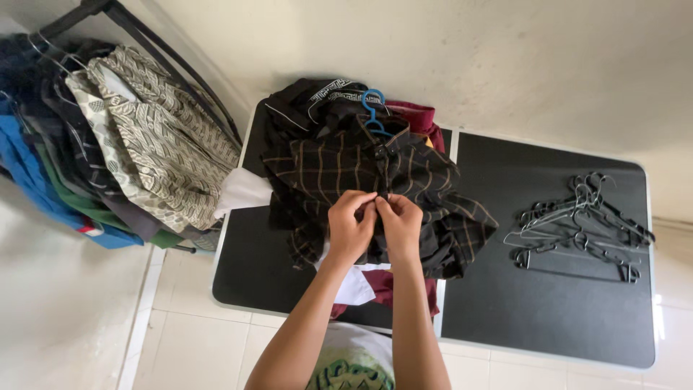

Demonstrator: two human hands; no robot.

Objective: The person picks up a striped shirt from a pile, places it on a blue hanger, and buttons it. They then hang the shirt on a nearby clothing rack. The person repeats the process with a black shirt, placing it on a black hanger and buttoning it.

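A dark checked shirt (339,170) with thin tan lines lies on top of a pile of clothes on the black table (548,303), hung on a blue hanger (373,110) whose hook points to the far edge. My left hand (349,225) and my right hand (399,225) meet at the shirt's front placket, both pinching the cloth near a button. Under the shirt lie white and maroon garments (382,285).
A heap of black hangers (581,224) lies on the right half of the table. A clothes rack at the left holds several hung shirts, with a patterned beige one (155,137) in front. A pale wall stands behind; a tiled floor lies below.
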